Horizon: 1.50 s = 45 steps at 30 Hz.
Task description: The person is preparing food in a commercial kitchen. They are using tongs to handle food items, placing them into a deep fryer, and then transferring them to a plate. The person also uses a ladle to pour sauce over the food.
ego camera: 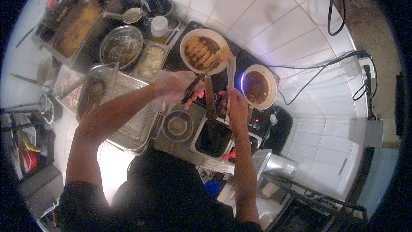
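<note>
A white bowl point(206, 69) holds sliced breaded cutlet point(201, 53) in brown sauce, with another fried piece point(223, 54) at its right rim. Just below the bowl, my left hand point(185, 87), in a clear plastic glove, grips a dark-handled utensil point(193, 88) that reaches towards the rim. My right hand point(237, 103) holds a long, pale, narrow utensil point(231, 74), its top close to the fried piece; its exact kind is unclear. A brown handle-like bar point(210, 98) lies between my hands. A second white bowl point(259, 86) of brown sauce stands right of them.
At left are a wire-mesh draining tray point(133, 116), a deep tray of browned food point(77, 29), a metal bowl point(121, 46) and a tub of pale pieces point(151, 61). A squeeze bottle point(159, 26) stands behind. Dark inset containers point(212, 137) are below; cables point(305, 67) hang along the wall.
</note>
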Motion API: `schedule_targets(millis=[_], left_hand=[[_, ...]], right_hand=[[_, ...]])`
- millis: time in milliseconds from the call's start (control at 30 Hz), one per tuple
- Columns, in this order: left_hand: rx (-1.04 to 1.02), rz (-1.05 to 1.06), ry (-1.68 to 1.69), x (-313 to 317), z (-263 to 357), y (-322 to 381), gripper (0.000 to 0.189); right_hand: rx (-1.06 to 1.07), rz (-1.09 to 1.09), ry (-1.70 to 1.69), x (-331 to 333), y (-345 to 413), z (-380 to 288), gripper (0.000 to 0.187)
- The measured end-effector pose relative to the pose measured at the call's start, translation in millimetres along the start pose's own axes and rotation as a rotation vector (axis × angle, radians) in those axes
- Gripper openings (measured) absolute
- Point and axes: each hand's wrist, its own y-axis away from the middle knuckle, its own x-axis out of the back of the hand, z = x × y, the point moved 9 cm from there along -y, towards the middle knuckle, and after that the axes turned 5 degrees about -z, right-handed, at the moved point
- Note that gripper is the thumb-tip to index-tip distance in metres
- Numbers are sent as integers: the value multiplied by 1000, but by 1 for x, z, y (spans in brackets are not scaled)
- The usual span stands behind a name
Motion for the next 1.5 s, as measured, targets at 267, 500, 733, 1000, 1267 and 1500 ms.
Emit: schedule_targets(millis=[267, 500, 733, 1000, 1267, 1500], left_hand=[[-178, 113, -603, 0, 17, 10, 30], [152, 197, -975, -29, 42, 14, 32], [-37, -4, -1323, -33, 40, -4, 22], [137, 93, -1206, -15, 31, -4, 17], [34, -32, -1404, -20, 38, -2, 12], [138, 49, -643, 21, 7, -23, 13]], right_hand=[[3, 14, 13, 7, 5, -10, 35], [-8, -8, 100, 20, 5, 9, 35], [47, 88, 200, 18, 13, -5, 35], [51, 59, 257, 16, -4, 7, 37], [67, 66, 391, 26, -15, 18, 35], [42, -3, 459, 24, -18, 4, 39]])
